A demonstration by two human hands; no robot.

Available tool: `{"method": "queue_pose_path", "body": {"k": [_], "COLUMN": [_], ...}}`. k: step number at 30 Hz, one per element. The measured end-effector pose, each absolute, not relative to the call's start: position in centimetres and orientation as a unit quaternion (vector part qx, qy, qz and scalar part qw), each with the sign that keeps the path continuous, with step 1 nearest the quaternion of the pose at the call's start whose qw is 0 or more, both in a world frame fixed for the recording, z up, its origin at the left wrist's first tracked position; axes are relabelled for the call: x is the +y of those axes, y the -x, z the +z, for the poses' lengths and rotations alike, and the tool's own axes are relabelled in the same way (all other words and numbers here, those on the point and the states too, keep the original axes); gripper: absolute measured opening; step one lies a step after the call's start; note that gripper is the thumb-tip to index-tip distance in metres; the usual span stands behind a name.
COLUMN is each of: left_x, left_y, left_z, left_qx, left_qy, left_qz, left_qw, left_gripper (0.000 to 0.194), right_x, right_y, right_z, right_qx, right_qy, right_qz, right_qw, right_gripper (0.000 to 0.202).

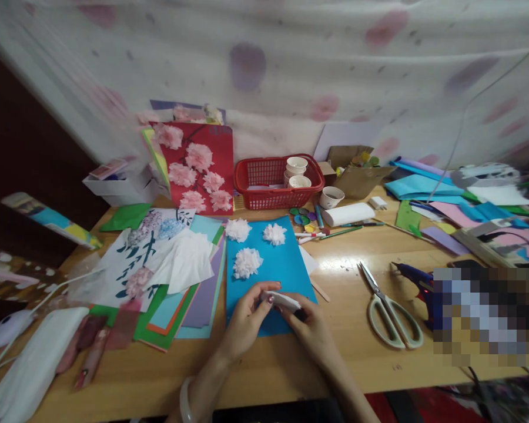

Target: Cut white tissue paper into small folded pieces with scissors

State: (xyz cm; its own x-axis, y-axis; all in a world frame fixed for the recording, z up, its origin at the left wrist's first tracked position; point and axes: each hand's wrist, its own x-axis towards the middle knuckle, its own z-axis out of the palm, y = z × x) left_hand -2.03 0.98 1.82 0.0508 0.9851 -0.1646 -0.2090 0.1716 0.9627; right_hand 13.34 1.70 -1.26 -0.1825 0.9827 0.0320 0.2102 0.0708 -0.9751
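My left hand point(249, 317) and my right hand point(311, 329) are together over the lower part of a blue sheet point(282, 258). Between them they hold a small folded piece of white paper point(284, 301), pinched by the fingers of each. Three ruffled white paper flowers lie on the sheet's upper part: one at its top left corner point(238, 230), one at the top right point(274, 234) and one below them point(247, 262). White tissue sheets point(187, 258) lie to the left, over coloured papers.
Scissors point(385, 314) and a blue glue gun point(417, 279) lie on the right. A red basket point(268, 197) with cups stands behind the sheet, beside a red picture with pink flowers point(198, 153). Coloured papers point(423, 188) fill the back right.
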Motion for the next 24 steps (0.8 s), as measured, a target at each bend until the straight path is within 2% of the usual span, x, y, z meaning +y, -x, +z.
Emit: {"method": "queue_pose_path", "body": {"k": [8, 18, 24], "left_x": [0.5, 0.7, 1.2], "left_y": [1.0, 1.0, 0.6], "left_z": [1.0, 0.8, 0.9], "left_qx": [0.43, 0.452, 0.476], "left_qy": [-0.34, -0.398, -0.314], "left_qz": [0.508, 0.489, 0.514], "left_qw": [0.665, 0.63, 0.64], "left_gripper": [0.012, 0.009, 0.013], "right_x": [1.7, 1.7, 1.5], "right_y": [-13.1, -13.3, -13.5], "right_z": [-1.0, -0.9, -1.3], "right_qx": [-0.602, -0.599, -0.564], "right_qy": [0.484, 0.487, 0.507], "right_qz": [0.485, 0.493, 0.501], "right_qw": [0.411, 0.401, 0.418], "right_gripper": [0.02, 0.017, 0.02]}}
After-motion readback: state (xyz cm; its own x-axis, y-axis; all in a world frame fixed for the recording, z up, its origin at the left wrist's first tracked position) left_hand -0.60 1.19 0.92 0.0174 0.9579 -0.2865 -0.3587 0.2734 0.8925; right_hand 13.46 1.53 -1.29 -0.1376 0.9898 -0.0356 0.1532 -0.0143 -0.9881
